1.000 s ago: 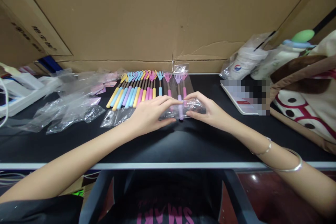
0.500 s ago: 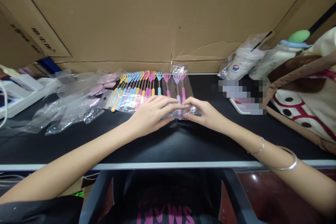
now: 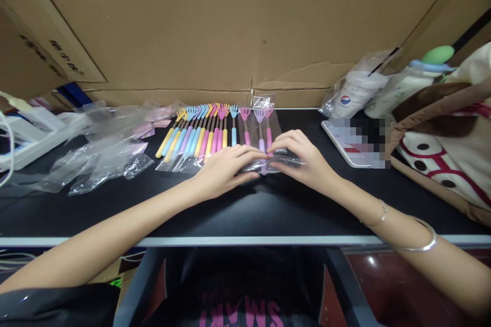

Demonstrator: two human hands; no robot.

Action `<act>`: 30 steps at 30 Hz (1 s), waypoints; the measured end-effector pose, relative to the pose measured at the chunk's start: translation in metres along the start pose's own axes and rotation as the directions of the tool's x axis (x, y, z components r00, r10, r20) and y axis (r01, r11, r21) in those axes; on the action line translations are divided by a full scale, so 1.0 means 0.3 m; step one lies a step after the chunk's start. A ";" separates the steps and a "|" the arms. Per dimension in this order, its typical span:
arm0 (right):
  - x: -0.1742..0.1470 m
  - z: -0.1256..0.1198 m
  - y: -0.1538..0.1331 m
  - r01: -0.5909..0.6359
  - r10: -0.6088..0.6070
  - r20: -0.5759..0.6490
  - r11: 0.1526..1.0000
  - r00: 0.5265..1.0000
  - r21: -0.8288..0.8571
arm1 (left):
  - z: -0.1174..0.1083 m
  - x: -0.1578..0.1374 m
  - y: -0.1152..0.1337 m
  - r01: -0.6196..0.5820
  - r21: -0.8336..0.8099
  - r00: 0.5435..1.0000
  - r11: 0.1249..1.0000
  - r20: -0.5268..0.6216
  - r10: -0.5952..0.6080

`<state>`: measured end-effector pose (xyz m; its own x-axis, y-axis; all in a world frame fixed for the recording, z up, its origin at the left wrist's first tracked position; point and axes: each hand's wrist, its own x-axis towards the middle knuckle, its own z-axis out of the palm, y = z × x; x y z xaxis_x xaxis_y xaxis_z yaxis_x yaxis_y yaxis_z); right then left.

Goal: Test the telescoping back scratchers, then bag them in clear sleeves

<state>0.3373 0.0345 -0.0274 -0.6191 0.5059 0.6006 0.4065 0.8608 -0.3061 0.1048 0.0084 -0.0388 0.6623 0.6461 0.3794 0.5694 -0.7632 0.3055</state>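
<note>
A purple back scratcher (image 3: 261, 133) with a hand-shaped head lies in a clear plastic bag (image 3: 282, 159) at the middle of the desk. My left hand (image 3: 226, 166) has its fingers closed on the bag's left side, near the scratcher's handle end. From the other side, my right hand (image 3: 301, 158) pinches the crumpled lower part of the bag between thumb and fingers. Pink scratchers (image 3: 244, 125) lie close on both sides of the purple one. Another clear bag (image 3: 178, 162) rests under the row of handles, partly hidden by my left hand.
Many coloured back scratchers (image 3: 199, 130) lie side by side, left of centre. Loose clear bags (image 3: 103, 148) and a white power strip (image 3: 46, 133) are further left. On the right are a phone (image 3: 341, 144), a lidded cup (image 3: 356, 92) and a cloth bag (image 3: 452, 148). Cardboard (image 3: 172, 30) walls the back.
My right hand has risen slightly and its fingers have shifted on the plastic. My left hand has moved a little lower and right. The bag by the handles has slipped down, uncovering them.
</note>
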 end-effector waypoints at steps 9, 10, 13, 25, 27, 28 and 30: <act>0.006 -0.012 -0.018 0.152 -0.166 -0.090 0.979 0.982 -0.139 | -0.003 0.003 -0.002 0.020 -0.064 1.000 0.998 0.010 -0.019; 0.005 -0.012 -0.017 0.156 -0.171 -0.090 0.976 0.981 -0.149 | -0.003 0.003 -0.002 0.023 -0.074 1.000 0.997 0.010 -0.022; 0.004 -0.013 -0.013 0.164 -0.180 -0.083 0.972 0.980 -0.168 | -0.006 0.004 -0.002 0.027 -0.079 1.000 0.997 0.016 -0.026; 0.011 -0.024 -0.030 0.074 -0.074 -0.138 0.997 0.988 -0.003 | -0.025 0.005 -0.001 0.070 -0.222 0.995 0.973 0.078 -0.054; 0.012 -0.026 -0.030 0.080 -0.080 -0.183 0.997 0.980 -0.003 | -0.024 0.004 -0.003 0.074 -0.215 0.995 0.974 0.075 -0.059; 0.012 -0.027 -0.029 0.085 -0.084 -0.209 0.996 0.974 -0.006 | -0.024 0.003 -0.005 0.074 -0.210 0.996 0.975 0.072 -0.060; 0.012 -0.027 -0.027 0.094 -0.095 -0.247 0.995 0.964 -0.016 | -0.024 0.002 -0.007 0.068 -0.204 0.996 0.976 0.070 -0.055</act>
<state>0.3372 0.0289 -0.0166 -0.4695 0.3930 0.7907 0.3574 0.9034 -0.2368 0.1005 0.0103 -0.0327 0.6625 0.6865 0.2998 0.5017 -0.7038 0.5029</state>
